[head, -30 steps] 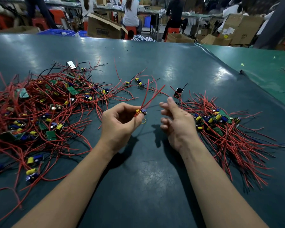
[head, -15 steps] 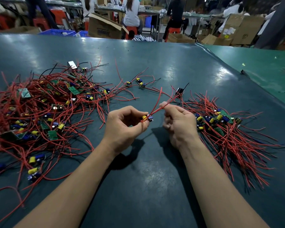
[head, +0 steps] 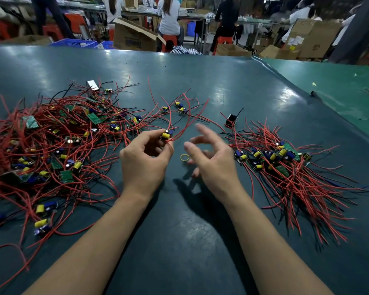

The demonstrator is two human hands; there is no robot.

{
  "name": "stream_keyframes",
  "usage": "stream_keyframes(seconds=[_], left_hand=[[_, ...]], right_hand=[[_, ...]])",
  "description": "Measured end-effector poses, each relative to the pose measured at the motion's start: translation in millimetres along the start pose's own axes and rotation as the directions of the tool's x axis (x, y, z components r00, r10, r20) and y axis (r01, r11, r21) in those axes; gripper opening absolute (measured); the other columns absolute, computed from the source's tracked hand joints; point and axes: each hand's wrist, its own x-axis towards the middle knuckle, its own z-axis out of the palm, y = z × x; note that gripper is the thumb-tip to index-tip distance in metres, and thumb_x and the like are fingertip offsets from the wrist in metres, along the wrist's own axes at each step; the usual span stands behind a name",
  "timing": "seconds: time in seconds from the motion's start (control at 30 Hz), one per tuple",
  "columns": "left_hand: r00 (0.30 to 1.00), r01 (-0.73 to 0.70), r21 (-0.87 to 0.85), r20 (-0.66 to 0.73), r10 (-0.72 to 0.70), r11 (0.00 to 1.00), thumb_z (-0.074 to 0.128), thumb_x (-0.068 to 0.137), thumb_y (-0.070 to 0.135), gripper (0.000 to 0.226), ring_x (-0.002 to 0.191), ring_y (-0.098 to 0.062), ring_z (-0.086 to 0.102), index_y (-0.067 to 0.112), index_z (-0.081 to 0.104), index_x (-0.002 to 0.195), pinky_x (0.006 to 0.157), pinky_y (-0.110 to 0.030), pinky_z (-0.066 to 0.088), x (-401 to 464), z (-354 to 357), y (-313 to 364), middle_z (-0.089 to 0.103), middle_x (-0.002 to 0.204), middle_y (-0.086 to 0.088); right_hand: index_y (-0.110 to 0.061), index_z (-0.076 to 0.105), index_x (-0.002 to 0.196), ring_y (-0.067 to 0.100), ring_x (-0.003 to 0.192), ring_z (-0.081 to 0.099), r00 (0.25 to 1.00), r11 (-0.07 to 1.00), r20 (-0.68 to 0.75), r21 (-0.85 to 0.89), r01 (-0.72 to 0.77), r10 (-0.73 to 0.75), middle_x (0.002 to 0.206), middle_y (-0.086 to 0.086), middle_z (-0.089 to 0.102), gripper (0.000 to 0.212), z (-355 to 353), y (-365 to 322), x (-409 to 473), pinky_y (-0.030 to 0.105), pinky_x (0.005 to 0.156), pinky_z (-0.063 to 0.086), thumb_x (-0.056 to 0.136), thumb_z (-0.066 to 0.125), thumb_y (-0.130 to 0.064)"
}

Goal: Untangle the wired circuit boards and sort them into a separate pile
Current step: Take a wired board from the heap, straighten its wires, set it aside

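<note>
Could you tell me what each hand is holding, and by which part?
The left hand pinches a wired circuit board by its body; the right hand holds nothing.

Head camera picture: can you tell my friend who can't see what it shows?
The left hand pinches one small circuit board with red wires above a dark green table, while the right hand hovers open beside it. A big tangled pile lies to the left, a neater sorted pile to the right, and a yellow rubber band lies between the hands.
</note>
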Motion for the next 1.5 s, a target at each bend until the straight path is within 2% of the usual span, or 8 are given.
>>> stream_keyframes(seconds=[0.1,0.27,0.4,0.5,0.57,0.87,1.2,1.5], left_hand=[[0.995,-0.067,0.102,0.086,0.059,0.993,0.075,0.079,0.005,0.032,0.070,-0.004,0.063,0.019,0.070,0.108,0.070,-0.017,0.053,-0.3,-0.8,-1.9,0.069,0.087,0.006],[0.918,-0.221,-0.052,0.327,0.226,0.974,0.065,0.083,0.006,0.048,0.091,-0.016,0.067,0.010,0.058,0.129,0.073,-0.024,0.056,-6.3,2.5,4.3,0.062,0.114,-0.005],[0.967,0.096,-0.330,0.254,-0.010,0.939,0.070,0.087,0.009,0.012,0.070,-0.015,0.068,0.007,0.064,0.098,0.064,-0.025,0.055,-6.3,4.7,10.7,0.071,0.087,-0.006],[0.902,0.371,-0.428,0.377,-0.210,0.824,0.069,0.079,0.025,0.023,0.056,-0.012,0.059,0.010,0.067,0.096,0.055,-0.020,0.049,-2.3,4.5,11.4,0.071,0.074,0.000],[0.890,0.386,-0.441,0.410,-0.201,0.810,0.069,0.075,0.029,0.030,0.057,-0.008,0.055,0.012,0.070,0.099,0.055,-0.018,0.046,-1.4,4.6,10.7,0.071,0.077,0.004],[0.897,0.431,-0.403,0.293,-0.332,0.807,0.078,0.065,0.037,0.027,0.048,-0.014,0.043,0.014,0.065,0.064,0.052,-0.023,0.037,1.3,8.3,9.5,0.054,0.052,0.000],[0.937,0.338,-0.404,0.227,-0.265,0.850,0.080,0.067,0.032,0.033,0.048,-0.012,0.047,0.004,0.065,0.072,0.053,-0.019,0.041,0.8,8.8,12.1,0.059,0.052,0.006],[0.940,0.309,-0.330,0.247,-0.234,0.892,0.080,0.076,0.012,0.022,0.046,-0.006,0.046,0.007,0.061,0.068,0.050,-0.015,0.039,-0.5,7.4,12.7,0.059,0.049,0.010]], right_hand=[[-0.020,0.068,0.113,0.009,0.066,0.064,0.983,0.993,0.182,0.112,-0.046,0.025,0.097,-0.001,0.072,0.023,10.1,-0.6,-7.4,0.026,0.043,0.052,0.091,0.068,-0.012],[-0.016,0.074,0.098,0.007,0.064,0.066,0.999,0.975,-0.033,0.224,0.011,-0.004,0.085,-0.006,0.074,0.013,4.4,-8.8,-2.5,0.022,0.043,0.050,0.092,0.065,-0.008],[-0.014,0.073,0.088,0.015,0.063,0.068,0.990,0.884,-0.011,0.452,-0.118,0.138,0.085,0.002,0.075,0.015,-5.1,-15.6,-0.2,0.021,0.042,0.048,0.094,0.060,-0.010],[-0.013,0.076,0.084,0.013,0.057,0.063,0.972,0.853,0.139,0.467,-0.234,0.190,0.082,0.005,0.073,0.015,-4.1,-17.0,-2.0,0.019,0.043,0.045,0.091,0.062,-0.013],[-0.014,0.076,0.080,0.011,0.054,0.060,0.955,0.849,0.195,0.442,-0.290,0.225,0.079,0.004,0.072,0.016,-1.4,-16.6,-2.9,0.018,0.043,0.044,0.090,0.064,-0.016],[-0.013,0.074,0.083,0.009,0.053,0.056,0.986,0.914,0.059,0.370,-0.167,0.156,0.079,0.002,0.073,0.016,1.6,-12.0,-2.1,0.017,0.042,0.040,0.093,0.062,-0.012],[-0.015,0.074,0.082,0.007,0.046,0.051,0.983,0.937,-0.142,0.342,-0.063,0.118,0.077,-0.002,0.073,0.020,2.0,-13.2,1.3,0.018,0.038,0.036,0.096,0.060,-0.014],[-0.013,0.070,0.087,0.007,0.046,0.056,0.935,0.829,-0.088,0.496,-0.257,0.342,0.072,-0.003,0.073,0.009,-7.7,-12.8,5.6,0.016,0.039,0.040,0.092,0.064,-0.009]])
